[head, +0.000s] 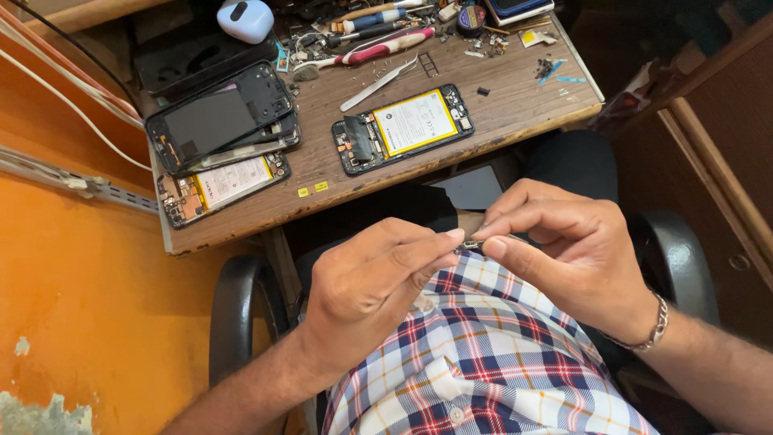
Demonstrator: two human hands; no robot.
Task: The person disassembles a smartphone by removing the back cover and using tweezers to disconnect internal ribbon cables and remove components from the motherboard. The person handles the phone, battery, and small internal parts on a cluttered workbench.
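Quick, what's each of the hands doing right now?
Left hand: fingers pinched shut on a small metal part.
Right hand: fingertips pinched on the same small part from the other side.

Three items with labels or screens lie on the wooden desk (515, 89).

An opened phone (403, 129) lies near the desk's middle, back cover off; its battery carries a rectangular white label (415, 121) with a yellow border.

A second opened phone (224, 188) lies at the front left edge; its battery bears a similar white label (233, 179) edged in yellow.

Just behind it, partly overlapping, a dark rectangular phone screen (211, 121) in a black frame rests on a stack, unlit.

Two small yellow stickers (313, 189) lie on the desk near the front edge, between the two phones.
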